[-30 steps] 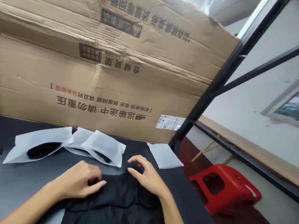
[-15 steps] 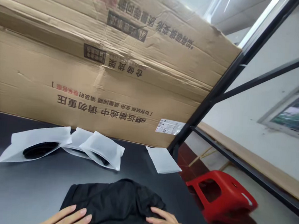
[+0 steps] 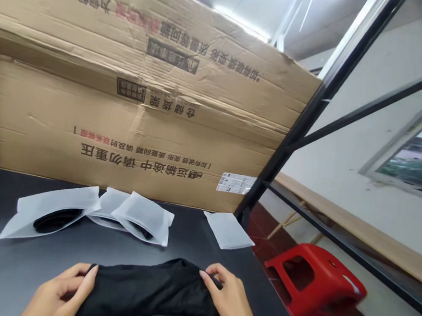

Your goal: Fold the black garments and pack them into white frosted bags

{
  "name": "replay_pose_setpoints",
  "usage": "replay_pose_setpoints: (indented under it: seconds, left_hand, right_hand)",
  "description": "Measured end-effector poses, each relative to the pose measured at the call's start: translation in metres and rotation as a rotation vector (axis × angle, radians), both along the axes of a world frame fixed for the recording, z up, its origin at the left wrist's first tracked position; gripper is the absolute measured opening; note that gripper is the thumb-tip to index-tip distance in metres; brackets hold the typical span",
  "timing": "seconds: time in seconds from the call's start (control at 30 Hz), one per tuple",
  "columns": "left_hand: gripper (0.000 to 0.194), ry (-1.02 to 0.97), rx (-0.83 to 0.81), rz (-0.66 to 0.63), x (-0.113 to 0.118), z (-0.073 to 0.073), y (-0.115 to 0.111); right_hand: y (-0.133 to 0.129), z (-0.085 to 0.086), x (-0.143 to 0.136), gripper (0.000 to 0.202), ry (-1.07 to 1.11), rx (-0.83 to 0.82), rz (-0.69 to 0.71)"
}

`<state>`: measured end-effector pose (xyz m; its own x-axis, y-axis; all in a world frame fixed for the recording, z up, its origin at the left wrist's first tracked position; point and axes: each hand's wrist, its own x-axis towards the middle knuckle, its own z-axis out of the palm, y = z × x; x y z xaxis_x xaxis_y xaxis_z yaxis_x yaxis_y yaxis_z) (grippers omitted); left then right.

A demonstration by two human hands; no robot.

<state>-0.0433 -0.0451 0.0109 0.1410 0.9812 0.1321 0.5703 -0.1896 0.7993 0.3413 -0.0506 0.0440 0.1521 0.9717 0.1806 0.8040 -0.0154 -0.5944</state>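
A black cloth (image 3: 151, 288), perhaps a garment, lies in a narrow folded band at the front of the dark table. Its left end is pinched between the thumb and fingers of my left hand (image 3: 65, 290). At the other end, my right hand (image 3: 228, 294) grips the top edge with thumb and fingers. Beyond the cloth rest several white pouches. The left pouch (image 3: 53, 209) gapes and shows something black inside; the middle pouch (image 3: 144, 216) also holds something dark and overlaps another pouch (image 3: 110, 204). A flat pouch (image 3: 229, 230) lies at the right.
A large cardboard sheet (image 3: 133, 133) stands along the back of the table (image 3: 183, 238). Black metal frame bars (image 3: 287, 149) rise on the right. A red plastic stool (image 3: 318, 281) stands on the floor beyond the table's right edge.
Both hands have gone from lying flat on the cloth to gripping its ends. The cloth has turned from a wide spread shape into a narrower band.
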Motion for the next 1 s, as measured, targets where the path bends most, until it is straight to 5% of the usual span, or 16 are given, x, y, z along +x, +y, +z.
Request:
replay_pose_setpoints:
  seconds: [0.13,0.23,0.3,0.4,0.5,0.6,0.77,0.9,1.0]
  left_hand:
    - [0.036,0.074,0.055,0.180,-0.006,-0.013,0.008]
    - [0.037,0.075,0.392,0.230,0.006,-0.001,0.008]
    - [0.036,0.142,0.687,0.077,0.030,0.015,0.006]
    - [0.028,0.305,0.914,-0.347,0.086,0.032,0.004]
    - [0.025,0.385,0.857,-0.451,0.138,0.026,0.008]
    - [0.028,0.456,0.719,-0.419,0.160,0.009,0.014]
    - [0.041,0.505,0.646,-0.423,0.143,-0.003,0.019]
    - [0.045,0.449,0.580,-0.445,0.128,-0.001,0.021]
    - [0.043,0.374,0.507,-0.459,0.126,-0.002,0.020]
  right_hand:
    - [0.005,0.002,0.001,0.032,-0.078,-0.008,0.012]
    - [0.002,0.000,0.010,0.039,-0.022,0.117,-0.074]
    - [-0.007,-0.006,0.018,0.055,0.011,0.172,-0.235]
    - [-0.024,-0.018,0.016,0.072,0.004,0.100,-0.454]
    - [-0.029,-0.028,-0.006,0.080,-0.050,0.050,-0.509]
    - [-0.018,-0.027,-0.032,0.070,0.055,0.062,-0.471]
    - [0.002,-0.009,-0.036,0.047,0.357,0.161,-0.328]
    - [0.002,-0.002,-0.032,0.039,0.132,0.286,-0.370]
    - [-0.001,-0.005,-0.047,0.044,-0.053,0.376,-0.132]
